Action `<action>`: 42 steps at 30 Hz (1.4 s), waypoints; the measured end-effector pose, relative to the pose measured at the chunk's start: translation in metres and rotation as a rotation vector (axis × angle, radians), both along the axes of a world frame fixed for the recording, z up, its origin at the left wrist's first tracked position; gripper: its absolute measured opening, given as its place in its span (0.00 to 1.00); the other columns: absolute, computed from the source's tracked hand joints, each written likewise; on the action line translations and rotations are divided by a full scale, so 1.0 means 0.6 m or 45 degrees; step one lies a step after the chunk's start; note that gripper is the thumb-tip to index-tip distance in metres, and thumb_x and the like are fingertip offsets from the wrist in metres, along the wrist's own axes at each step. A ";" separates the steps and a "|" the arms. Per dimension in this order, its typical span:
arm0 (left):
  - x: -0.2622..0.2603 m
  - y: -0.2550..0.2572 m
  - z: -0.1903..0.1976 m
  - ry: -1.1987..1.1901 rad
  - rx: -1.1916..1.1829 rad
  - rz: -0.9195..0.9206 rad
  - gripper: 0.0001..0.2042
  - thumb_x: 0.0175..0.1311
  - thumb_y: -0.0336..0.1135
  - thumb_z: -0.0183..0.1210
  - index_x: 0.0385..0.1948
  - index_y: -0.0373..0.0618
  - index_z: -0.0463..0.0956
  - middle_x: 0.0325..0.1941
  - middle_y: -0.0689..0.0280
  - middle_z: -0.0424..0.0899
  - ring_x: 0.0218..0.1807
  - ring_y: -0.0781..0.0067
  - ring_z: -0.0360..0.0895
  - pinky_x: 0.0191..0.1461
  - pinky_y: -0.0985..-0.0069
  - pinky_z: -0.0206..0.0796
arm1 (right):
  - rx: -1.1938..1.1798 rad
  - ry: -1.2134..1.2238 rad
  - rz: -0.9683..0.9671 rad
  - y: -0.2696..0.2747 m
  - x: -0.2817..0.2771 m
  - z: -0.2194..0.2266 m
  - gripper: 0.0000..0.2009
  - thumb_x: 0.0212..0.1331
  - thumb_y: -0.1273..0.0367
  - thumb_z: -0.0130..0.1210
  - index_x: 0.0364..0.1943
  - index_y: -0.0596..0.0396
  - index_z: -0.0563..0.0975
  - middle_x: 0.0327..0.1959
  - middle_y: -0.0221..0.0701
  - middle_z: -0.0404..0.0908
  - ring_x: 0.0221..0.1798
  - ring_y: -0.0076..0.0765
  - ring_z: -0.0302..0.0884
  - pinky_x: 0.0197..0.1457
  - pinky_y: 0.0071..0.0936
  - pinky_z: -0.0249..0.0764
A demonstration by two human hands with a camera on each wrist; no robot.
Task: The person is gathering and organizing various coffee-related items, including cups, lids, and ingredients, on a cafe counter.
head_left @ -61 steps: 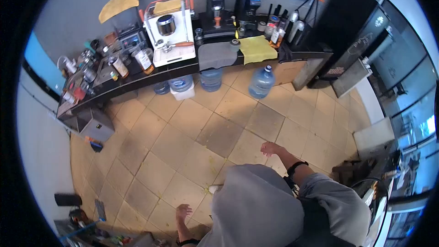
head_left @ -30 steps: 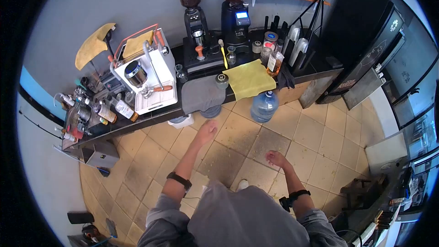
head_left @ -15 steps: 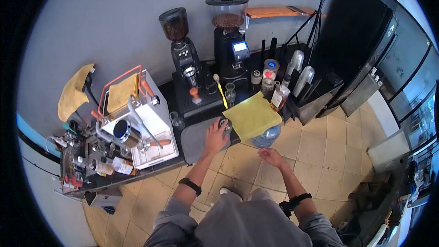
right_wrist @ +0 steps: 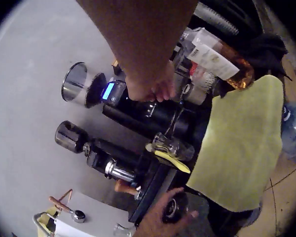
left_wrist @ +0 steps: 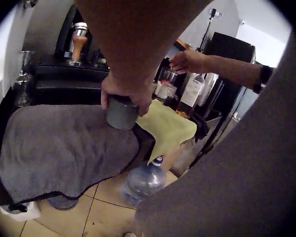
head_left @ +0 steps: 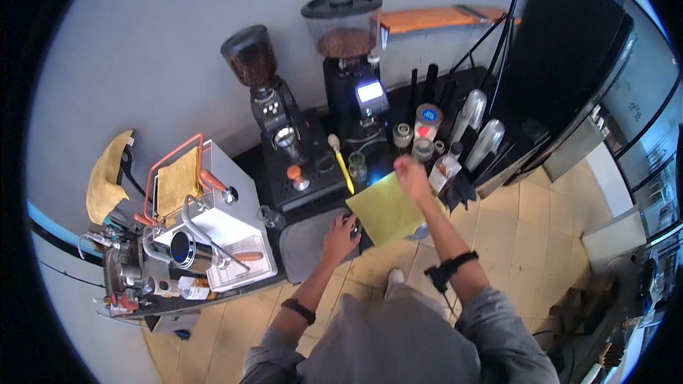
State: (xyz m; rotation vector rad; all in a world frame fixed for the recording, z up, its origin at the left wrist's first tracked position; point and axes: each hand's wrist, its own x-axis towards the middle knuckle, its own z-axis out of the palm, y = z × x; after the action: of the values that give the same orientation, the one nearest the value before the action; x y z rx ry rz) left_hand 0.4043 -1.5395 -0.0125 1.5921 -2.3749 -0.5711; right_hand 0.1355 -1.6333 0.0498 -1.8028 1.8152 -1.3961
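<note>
My left hand (head_left: 340,242) grips a small round jar (left_wrist: 122,112) from above, fingers and thumb around its sides. In the left wrist view the jar is a grey-green cylinder at the edge of the grey towel (left_wrist: 64,148), beside the yellow cloth (left_wrist: 167,128). My right hand (head_left: 413,179) hangs over the back of the yellow cloth, its fingers loosely bent with nothing seen in them. Nearest to it in the head view are a small lidded jar (head_left: 403,135), a glass jar (head_left: 422,149) and a glass carafe (head_left: 358,168).
Two coffee grinders (head_left: 345,46) stand at the back, with a tamper (head_left: 297,176) and a yellow-handled brush (head_left: 341,163) before them. A white espresso machine (head_left: 242,192) is on the left. At right stand a labelled bottle (head_left: 445,168) and stacked cups (head_left: 487,144).
I have come up to the counter. My left hand has come down onto the small jar and grips it. My right hand has moved forward from above the floor to over the yellow cloth.
</note>
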 end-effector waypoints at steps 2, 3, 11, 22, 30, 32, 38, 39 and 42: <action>-0.006 -0.010 0.007 0.045 0.034 -0.006 0.32 0.52 0.39 0.67 0.61 0.56 0.65 0.60 0.47 0.64 0.61 0.41 0.67 0.58 0.53 0.70 | -0.006 0.046 -0.006 -0.032 -0.011 0.022 0.06 0.51 0.76 0.55 0.34 0.59 0.78 0.36 0.45 0.80 0.42 0.56 0.78 0.47 0.44 0.76; -0.007 0.002 -0.011 0.022 0.102 -0.008 0.32 0.52 0.39 0.67 0.61 0.56 0.65 0.60 0.47 0.64 0.61 0.41 0.67 0.58 0.53 0.70 | -0.156 0.285 -0.117 -0.061 -0.015 0.043 0.10 0.48 0.78 0.56 0.37 0.60 0.78 0.40 0.46 0.77 0.47 0.56 0.76 0.51 0.44 0.74; -0.024 -0.010 -0.007 -0.017 0.064 0.046 0.34 0.50 0.37 0.68 0.62 0.59 0.63 0.52 0.45 0.64 0.56 0.37 0.68 0.54 0.51 0.70 | 0.467 0.757 -0.160 -0.190 -0.046 0.005 0.20 0.50 0.74 0.54 0.51 0.60 0.73 0.53 0.45 0.72 0.57 0.53 0.71 0.59 0.41 0.72; -0.027 -0.022 -0.011 -0.091 0.109 0.060 0.34 0.52 0.40 0.67 0.62 0.60 0.61 0.53 0.39 0.64 0.55 0.33 0.67 0.54 0.49 0.70 | 0.656 1.466 -0.178 -0.310 -0.075 -0.140 0.19 0.68 0.65 0.40 0.60 0.53 0.71 0.56 0.44 0.74 0.59 0.50 0.72 0.62 0.41 0.68; -0.033 -0.021 -0.004 -0.075 0.113 0.103 0.33 0.52 0.40 0.67 0.62 0.61 0.62 0.50 0.46 0.63 0.54 0.41 0.67 0.47 0.49 0.73 | 0.833 1.122 -0.165 -0.349 -0.088 -0.155 0.17 0.70 0.61 0.41 0.56 0.49 0.74 0.54 0.45 0.72 0.59 0.50 0.71 0.58 0.39 0.73; -0.032 -0.019 -0.011 -0.056 0.120 0.114 0.33 0.53 0.39 0.67 0.62 0.61 0.61 0.49 0.46 0.63 0.54 0.40 0.67 0.47 0.50 0.73 | 0.765 1.205 -0.209 -0.346 -0.080 -0.158 0.16 0.69 0.61 0.43 0.55 0.49 0.74 0.52 0.44 0.72 0.57 0.49 0.71 0.57 0.38 0.74; -0.029 -0.017 -0.028 0.049 0.088 0.094 0.34 0.51 0.37 0.68 0.62 0.57 0.61 0.48 0.41 0.62 0.53 0.35 0.66 0.50 0.50 0.70 | 0.578 1.213 -0.389 -0.349 -0.061 -0.130 0.10 0.65 0.64 0.49 0.48 0.43 0.74 0.46 0.39 0.72 0.55 0.46 0.69 0.54 0.38 0.69; -0.029 -0.016 -0.030 0.088 0.057 0.085 0.35 0.50 0.35 0.68 0.62 0.54 0.61 0.46 0.38 0.62 0.51 0.31 0.66 0.53 0.48 0.67 | 0.555 1.294 -0.394 -0.344 -0.061 -0.114 0.09 0.65 0.64 0.49 0.47 0.42 0.74 0.45 0.38 0.71 0.53 0.44 0.69 0.53 0.38 0.68; -0.028 -0.015 -0.031 0.015 0.034 0.097 0.35 0.52 0.38 0.67 0.63 0.58 0.60 0.53 0.41 0.62 0.54 0.38 0.66 0.51 0.51 0.70 | 0.480 1.373 -0.464 -0.326 -0.056 -0.072 0.09 0.65 0.64 0.49 0.47 0.42 0.74 0.43 0.36 0.71 0.49 0.40 0.69 0.51 0.36 0.65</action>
State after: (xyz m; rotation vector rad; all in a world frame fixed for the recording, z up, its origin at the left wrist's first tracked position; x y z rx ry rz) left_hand 0.3876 -1.5484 -0.0313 1.6780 -2.2959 -0.5976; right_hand 0.1016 -1.8289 0.0066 -2.2404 2.7277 0.0341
